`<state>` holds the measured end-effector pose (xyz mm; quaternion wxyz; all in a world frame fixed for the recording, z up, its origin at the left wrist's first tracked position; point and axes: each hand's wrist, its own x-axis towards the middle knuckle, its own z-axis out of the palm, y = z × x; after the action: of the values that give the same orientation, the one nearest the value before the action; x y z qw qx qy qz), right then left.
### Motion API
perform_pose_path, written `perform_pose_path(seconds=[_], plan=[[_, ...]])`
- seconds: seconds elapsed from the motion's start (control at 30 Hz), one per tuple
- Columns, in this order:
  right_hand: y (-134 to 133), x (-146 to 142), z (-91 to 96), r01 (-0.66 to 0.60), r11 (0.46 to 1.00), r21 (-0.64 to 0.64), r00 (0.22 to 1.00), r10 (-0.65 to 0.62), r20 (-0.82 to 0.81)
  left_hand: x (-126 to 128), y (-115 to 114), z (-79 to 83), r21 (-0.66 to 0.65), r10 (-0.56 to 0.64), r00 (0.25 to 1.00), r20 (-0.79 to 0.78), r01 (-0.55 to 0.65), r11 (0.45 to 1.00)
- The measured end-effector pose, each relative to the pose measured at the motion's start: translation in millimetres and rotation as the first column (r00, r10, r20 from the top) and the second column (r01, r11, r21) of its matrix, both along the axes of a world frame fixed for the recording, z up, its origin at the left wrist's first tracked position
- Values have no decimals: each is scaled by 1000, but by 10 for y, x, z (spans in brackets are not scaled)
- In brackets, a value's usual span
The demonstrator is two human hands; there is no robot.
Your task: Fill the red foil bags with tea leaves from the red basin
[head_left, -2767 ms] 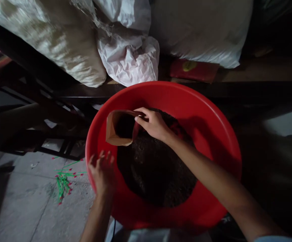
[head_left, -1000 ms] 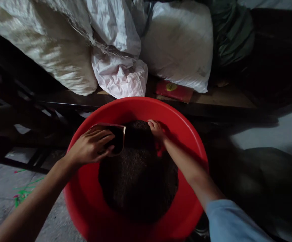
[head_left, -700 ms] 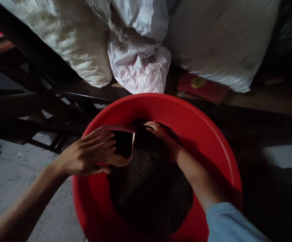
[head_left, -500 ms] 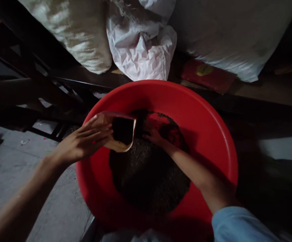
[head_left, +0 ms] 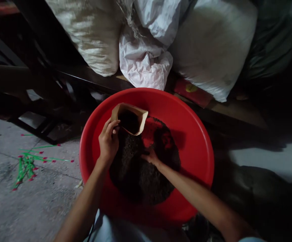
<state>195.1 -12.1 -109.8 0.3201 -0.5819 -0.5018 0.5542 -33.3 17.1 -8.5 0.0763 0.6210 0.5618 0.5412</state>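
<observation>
A brown paper bag is tilted over the red basin, its mouth turned toward the basin's middle and dark inside. My left hand is closed on the near left side of the bag. Loose dark soil covers much of the basin floor, with bare red patches toward the back. Low in the basin, my right hand touches the soil with its fingers apart. The tips of those fingers are hard to make out against the dark soil.
Behind the basin, white sacks rest on a dark low bench beside a flat red packet. Several green sticks with pink-red ends lie on the grey concrete floor at left.
My left hand and the bag have moved right and further over the basin. My right hand has shifted slightly nearer to me in the soil. The view has swung, showing more floor.
</observation>
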Motion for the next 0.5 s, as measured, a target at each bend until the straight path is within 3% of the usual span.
perform_pose_path(seconds=[0.13,0.27,0.33,0.4,0.5], plan=[[-98,46,422,128,991,-41,988,-131,-81,-21,-12,-83,-16,-61,994,93,63,998],[88,137,1082,224,975,-4,947,-219,-236,-26,-18,-86,-108,-113,965,238,142,984],[233,82,1439,297,944,144,930,-252,-266,-18,-17,-78,-137,-139,975,175,164,977],[358,-49,1757,287,876,387,956,-235,-175,-9,-16,-74,-138,-164,980,109,179,974],[483,-230,2089,4,737,676,989,-101,104,-9,-12,-80,-144,-153,985,82,164,976]])
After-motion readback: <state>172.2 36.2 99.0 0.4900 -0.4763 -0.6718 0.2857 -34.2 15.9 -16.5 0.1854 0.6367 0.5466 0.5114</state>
